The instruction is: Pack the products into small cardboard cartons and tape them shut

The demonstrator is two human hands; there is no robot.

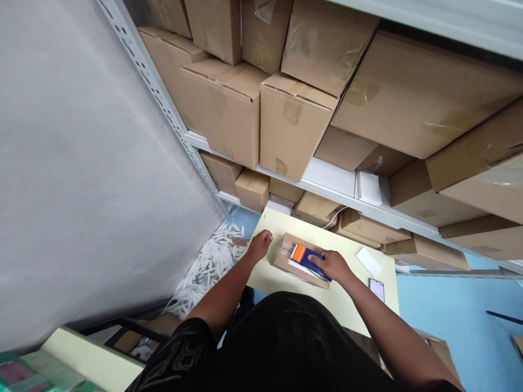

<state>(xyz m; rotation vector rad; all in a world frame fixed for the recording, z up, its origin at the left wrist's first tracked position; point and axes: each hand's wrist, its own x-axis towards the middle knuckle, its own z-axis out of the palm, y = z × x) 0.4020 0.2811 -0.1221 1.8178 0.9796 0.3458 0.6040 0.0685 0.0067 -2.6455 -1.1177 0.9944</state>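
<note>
A small brown cardboard box (286, 247) lies on the pale yellow table, and a flat blue-and-orange packet (300, 253) rests over its top. My right hand (333, 265) grips the packet's blue end, thumb on top. Under the packet a white edge shows; I cannot tell what it belongs to. My left hand (260, 245) is closed in a pinch just left of the box and apart from it. Whatever its fingertips may hold is too small to make out.
The table (273, 220) also bears a white card or thin box (368, 262) and a phone (376, 289) on the right. Shelves with cardboard boxes (294, 125) stand close beyond it. White paper strips (208, 267) cover the floor at left, near the wall (90, 163).
</note>
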